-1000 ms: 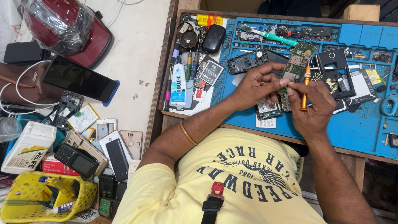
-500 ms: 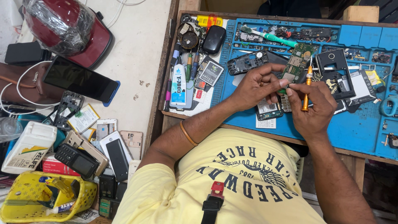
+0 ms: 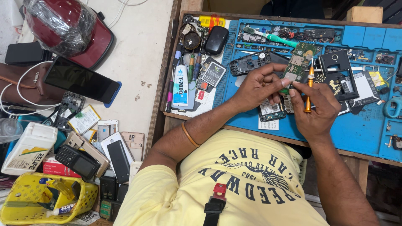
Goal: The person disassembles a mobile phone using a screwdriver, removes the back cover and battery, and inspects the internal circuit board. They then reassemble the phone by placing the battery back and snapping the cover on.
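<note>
While both hands work above the blue silicone repair mat (image 3: 360,134):
Left hand (image 3: 257,86): fingers pinching a small green circuit board (image 3: 298,67), raised over the mat's middle.
Right hand (image 3: 316,109): closed around a slim orange-handled screwdriver (image 3: 309,90), tip against the board.
Below the board: a dark phone shell (image 3: 271,112) lying on the mat.

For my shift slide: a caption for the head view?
Left hand holds green circuit board; right hand grips orange-handled screwdriver over blue repair mat.
</note>
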